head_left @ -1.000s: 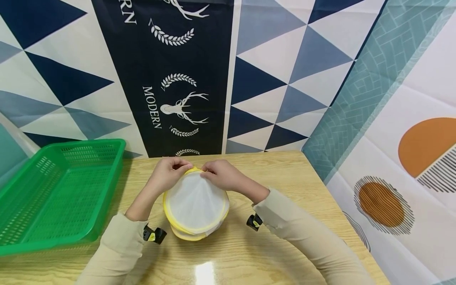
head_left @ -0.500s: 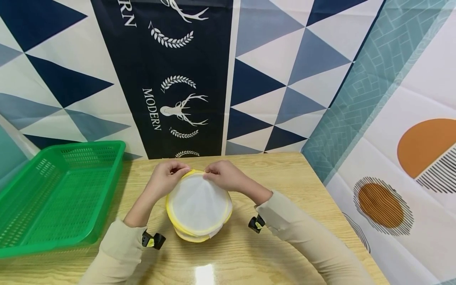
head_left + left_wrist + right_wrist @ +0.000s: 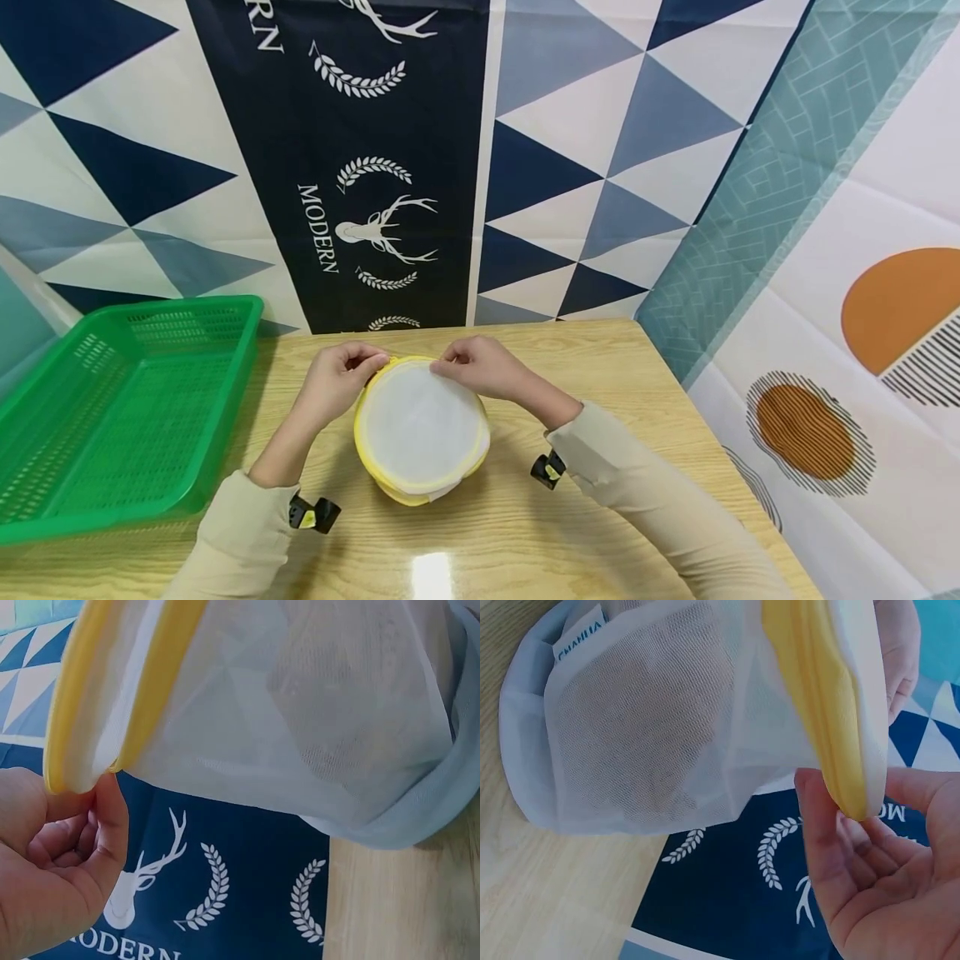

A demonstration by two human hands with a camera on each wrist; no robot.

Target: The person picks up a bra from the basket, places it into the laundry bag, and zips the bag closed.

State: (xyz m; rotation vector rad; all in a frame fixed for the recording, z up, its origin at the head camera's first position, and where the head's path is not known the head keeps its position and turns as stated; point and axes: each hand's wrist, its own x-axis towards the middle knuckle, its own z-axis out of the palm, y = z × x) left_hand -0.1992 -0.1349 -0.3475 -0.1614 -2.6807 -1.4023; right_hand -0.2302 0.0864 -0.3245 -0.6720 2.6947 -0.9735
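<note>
A white mesh laundry bag (image 3: pixel 423 425) with yellow trim stands on the table between both hands, its round top facing up in the head view. My left hand (image 3: pixel 337 379) pinches the yellow zipper edge at the rim's far left between thumb and finger. The left wrist view shows this hand (image 3: pixel 64 855) gripping where two yellow bands flank a white strip. On the rim's far right, my right hand (image 3: pixel 480 367) pinches the trim with thumb and fingers; the same hand (image 3: pixel 885 862) appears in the right wrist view. A small printed label (image 3: pixel 581 636) sits on the bag's side.
A green plastic basket (image 3: pixel 251 375) with perforated walls stands at the left of the wooden table (image 3: pixel 585 533). Patterned cloth (image 3: pixel 382 125) hangs behind the table's far edge, and more cloth (image 3: pixel 810 333) hangs along the right side.
My left hand has slid leftward along the rim, widening the gap to my right hand, which has shifted slightly right. The bag has moved a little right, its top looking flatter.
</note>
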